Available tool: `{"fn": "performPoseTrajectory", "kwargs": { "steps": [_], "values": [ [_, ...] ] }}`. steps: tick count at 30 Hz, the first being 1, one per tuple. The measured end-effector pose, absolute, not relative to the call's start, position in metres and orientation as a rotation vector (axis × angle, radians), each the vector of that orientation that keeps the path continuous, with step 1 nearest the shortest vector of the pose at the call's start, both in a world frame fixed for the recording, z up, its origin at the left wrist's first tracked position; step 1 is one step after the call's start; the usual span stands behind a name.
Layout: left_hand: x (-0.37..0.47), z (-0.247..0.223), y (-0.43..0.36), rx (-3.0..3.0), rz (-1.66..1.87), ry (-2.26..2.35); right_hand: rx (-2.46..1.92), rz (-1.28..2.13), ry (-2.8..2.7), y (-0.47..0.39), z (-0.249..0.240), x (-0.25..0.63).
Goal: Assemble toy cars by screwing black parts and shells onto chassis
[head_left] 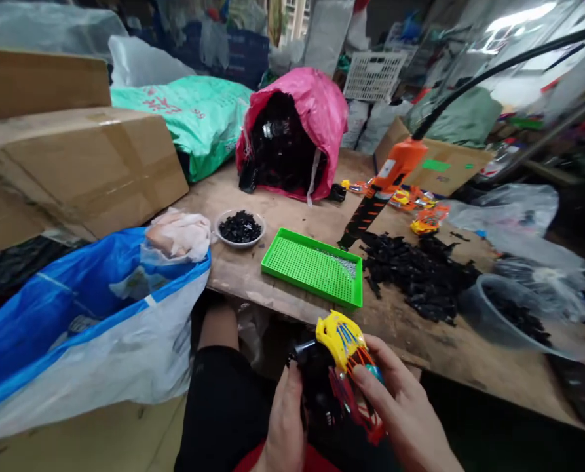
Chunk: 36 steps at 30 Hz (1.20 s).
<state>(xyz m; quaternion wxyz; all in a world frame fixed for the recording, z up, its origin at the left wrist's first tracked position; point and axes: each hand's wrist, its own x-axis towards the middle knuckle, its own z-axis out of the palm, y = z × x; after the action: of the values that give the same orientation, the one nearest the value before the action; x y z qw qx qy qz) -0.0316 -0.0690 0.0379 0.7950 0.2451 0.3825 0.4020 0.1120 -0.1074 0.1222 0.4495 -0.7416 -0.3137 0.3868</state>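
My left hand [287,419] is closed around a black plastic part [314,370] that looks like a toy car chassis with wheels. In my right hand [400,400] is a yellow, orange and red toy car shell [341,337], gripped between thumb and fingers. The shell and the black part are close together above my lap; whether they are joined cannot be seen. Just beyond them, at the bench edge, lies a green perforated tray [297,272] with small metal screws [348,265] at its right end. An orange electric screwdriver [395,164] hangs tip-down by the tray's far right corner.
Black plastic pieces [420,272] are heaped right of the tray, beside a clear tub [489,314]. A small bowl [240,244] holds black bits. Behind stand a pink sack [321,98] of black parts and more toy shells [427,219]. Cardboard boxes [90,164] and a blue-lined sack [125,308] flank the left.
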Motion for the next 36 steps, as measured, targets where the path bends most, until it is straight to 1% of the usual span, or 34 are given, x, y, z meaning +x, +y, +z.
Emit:
{"fn": "performPoseTrajectory", "kwargs": {
  "steps": [3,7,12,16,19,22,24,28,31,36],
  "values": [
    [-0.036,0.042,-0.071,0.554,0.867,0.871,-1.922,0.863,-0.848,-0.104,0.124,0.098],
    [-0.037,0.047,-0.069,0.562,0.875,0.801,-2.071,0.796,-0.924,-0.103,0.13,0.088],
    [-0.034,0.04,-0.067,0.569,0.898,0.835,-2.035,0.727,-1.06,-0.103,0.133,0.084],
    [-0.035,0.035,-0.068,0.54,0.904,0.879,-2.16,0.496,-0.952,-0.108,0.137,0.087],
    [-0.034,0.042,-0.066,0.596,0.9,0.884,-2.094,0.382,-1.069,-0.114,0.132,0.081],
    [-0.032,0.054,-0.065,0.707,0.894,0.78,-1.981,0.407,-1.289,-0.116,0.118,0.068],
    [-0.031,0.059,-0.065,0.755,0.929,0.722,-1.97,0.469,-1.342,-0.115,0.109,0.059],
    [-0.03,0.058,-0.068,0.81,0.955,0.726,-2.038,0.617,-1.233,-0.112,0.104,0.052],
    [-0.031,0.049,-0.072,0.965,0.962,0.765,-2.083,0.698,-1.114,-0.113,0.109,0.052],
    [-0.03,0.036,-0.077,1.324,1.011,0.842,-2.032,0.618,-0.939,-0.12,0.11,0.057]
  ]
}}
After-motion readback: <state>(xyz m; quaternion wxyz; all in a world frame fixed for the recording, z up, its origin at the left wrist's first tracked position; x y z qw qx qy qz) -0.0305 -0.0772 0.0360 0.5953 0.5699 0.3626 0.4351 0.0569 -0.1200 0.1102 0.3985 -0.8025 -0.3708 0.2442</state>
